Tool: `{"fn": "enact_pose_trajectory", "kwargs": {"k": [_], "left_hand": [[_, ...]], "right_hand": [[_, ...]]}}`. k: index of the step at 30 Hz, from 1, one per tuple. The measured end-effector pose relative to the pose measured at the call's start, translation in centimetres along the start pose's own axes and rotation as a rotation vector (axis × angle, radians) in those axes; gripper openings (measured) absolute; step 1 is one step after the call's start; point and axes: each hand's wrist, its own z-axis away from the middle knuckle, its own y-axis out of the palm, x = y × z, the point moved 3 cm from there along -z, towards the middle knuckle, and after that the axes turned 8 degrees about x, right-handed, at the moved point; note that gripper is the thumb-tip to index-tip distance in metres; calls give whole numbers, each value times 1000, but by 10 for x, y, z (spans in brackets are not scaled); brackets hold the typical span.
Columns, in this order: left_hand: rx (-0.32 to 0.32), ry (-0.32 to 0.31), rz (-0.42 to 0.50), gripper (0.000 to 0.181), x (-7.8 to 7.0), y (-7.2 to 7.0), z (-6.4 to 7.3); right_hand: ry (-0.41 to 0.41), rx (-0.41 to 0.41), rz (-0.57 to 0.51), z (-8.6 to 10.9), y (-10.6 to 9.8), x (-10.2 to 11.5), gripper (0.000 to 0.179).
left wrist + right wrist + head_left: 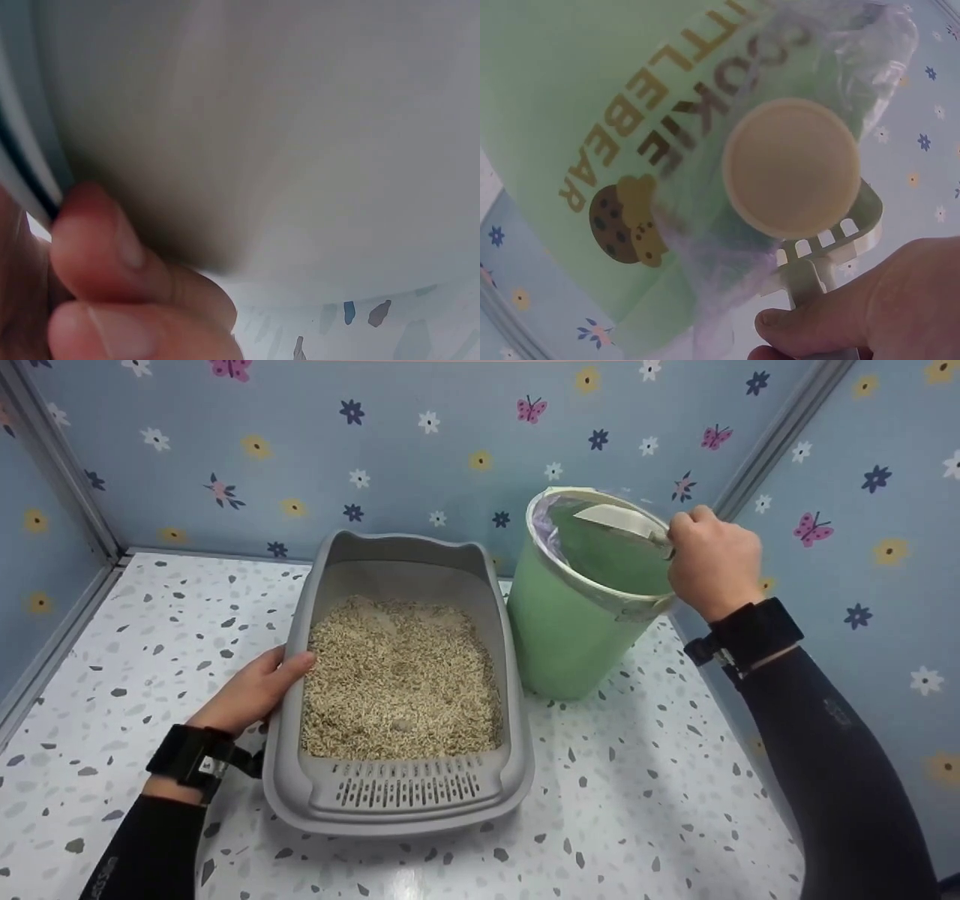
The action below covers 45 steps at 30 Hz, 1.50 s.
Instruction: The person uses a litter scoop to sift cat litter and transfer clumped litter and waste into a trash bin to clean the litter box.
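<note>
At left, gripping the left rim of a grey, rounded rectangular plastic tray [409, 819] with the left hand [253, 690], with thumb on top and fingers curled beneath. Filled with pale tan, granular litter [405, 675] up to the slotted near ledge, and resting on a white, grey-flecked surface [157, 660]. Seen just right of the tray's far half: a tall, tapering light-green plastic bin [559, 637], lined with a translucent purplish bag [548, 526]. Farther right, gripping a pale, slotted plastic scoop [615, 519] by its handle with the right hand [714, 561], at the bin's open mouth.
</note>
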Motion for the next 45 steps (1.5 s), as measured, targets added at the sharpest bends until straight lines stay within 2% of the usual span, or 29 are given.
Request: {"fn": "enact_pose_trajectory", "kwargs": {"k": [8,11,15,20,26,29,32,36,41,45], "left_hand": [[4,11,-6,86,-1,0,-1],[3,3,-4,85,-3,0,-1],[-3,-19,-17,88,-3,-2,0],[0,-13,-18,89,-1,-1,0],[-1,-11,-12,90,2,0,-1],[-1,-1,-3,88,2,0,-2],[-1,13,12,85,2,1,-2],[-2,23,18,82,1,2,-1],[2,20,16,82,0,1,0],[4,32,28,81,0,1,0]], "right_hand": [[80,85,-42,-2,-3,-2,25],[91,72,-68,-1,-8,-2,24],[97,27,-182,0,-17,4,21],[58,-39,-319,3,-27,31,18],[-53,-28,-391,13,-20,84,14],[-114,42,-435,16,-8,113,15],[-155,158,-468,17,10,139,15],[-167,329,-461,17,41,171,14],[-153,512,-442,15,74,202,10],[-219,601,-422,12,96,222,14]]}}
